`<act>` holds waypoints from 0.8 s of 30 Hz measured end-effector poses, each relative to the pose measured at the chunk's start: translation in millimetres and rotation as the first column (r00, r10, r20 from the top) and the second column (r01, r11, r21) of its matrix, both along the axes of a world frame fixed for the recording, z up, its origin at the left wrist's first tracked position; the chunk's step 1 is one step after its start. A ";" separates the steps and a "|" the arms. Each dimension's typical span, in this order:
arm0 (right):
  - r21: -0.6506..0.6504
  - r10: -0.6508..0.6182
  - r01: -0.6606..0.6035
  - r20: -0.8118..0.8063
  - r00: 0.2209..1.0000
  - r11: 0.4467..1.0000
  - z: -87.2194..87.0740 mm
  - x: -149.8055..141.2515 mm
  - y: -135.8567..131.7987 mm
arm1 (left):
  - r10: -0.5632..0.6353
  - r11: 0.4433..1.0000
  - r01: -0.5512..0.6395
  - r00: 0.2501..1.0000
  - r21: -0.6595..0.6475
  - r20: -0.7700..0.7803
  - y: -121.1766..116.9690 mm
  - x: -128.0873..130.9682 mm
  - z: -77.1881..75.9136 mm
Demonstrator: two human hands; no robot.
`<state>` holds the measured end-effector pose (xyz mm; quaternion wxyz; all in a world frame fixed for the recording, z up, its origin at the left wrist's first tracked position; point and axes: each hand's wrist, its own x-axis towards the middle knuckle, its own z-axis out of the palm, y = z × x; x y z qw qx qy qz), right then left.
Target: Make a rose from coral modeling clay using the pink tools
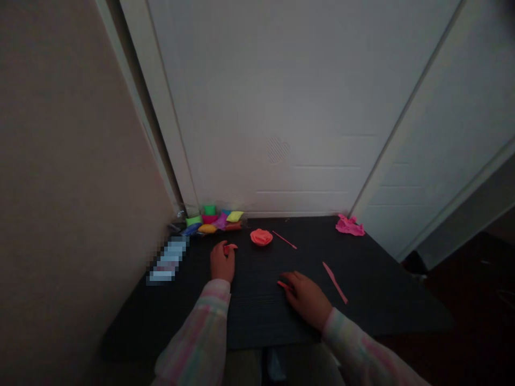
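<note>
My left hand (221,261) rests on the dark table (382,289) with its fingers closed on a small orange-red lump of clay (230,247). My right hand (306,296) lies palm down on the table, fingers pressed over a short red piece (284,285) that sticks out at its left side. An orange-pink clay rose shape (261,237) sits just beyond both hands. A thin pink stick (285,239) lies to the right of the rose. A longer pink modelling tool (335,282) lies right of my right hand.
Several small bags of coloured clay (213,221) are piled at the table's back left corner against the white wall. A crumpled pink lump (350,226) sits at the back right. A blurred-out patch (168,260) lies on the left side.
</note>
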<state>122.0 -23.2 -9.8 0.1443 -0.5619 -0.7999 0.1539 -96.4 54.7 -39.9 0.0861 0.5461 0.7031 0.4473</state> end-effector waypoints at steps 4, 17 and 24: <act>0.044 0.003 -0.004 0.022 1.000 0.999 -5.5 -5.4 -1.5 | 0.002 1.000 -0.002 1.000 0.004 0.002 -0.7 0.2 -0.4; 0.128 0.169 -0.191 0.164 0.972 0.973 -15.7 -52.5 18.0 | -0.005 1.000 0.005 1.000 0.009 -0.015 -1.7 0.4 0.1; 0.086 0.140 -0.160 0.205 0.969 0.983 -16.6 -42.2 19.6 | 0.008 1.000 -0.008 1.000 -0.007 -0.017 -0.7 -0.4 -3.2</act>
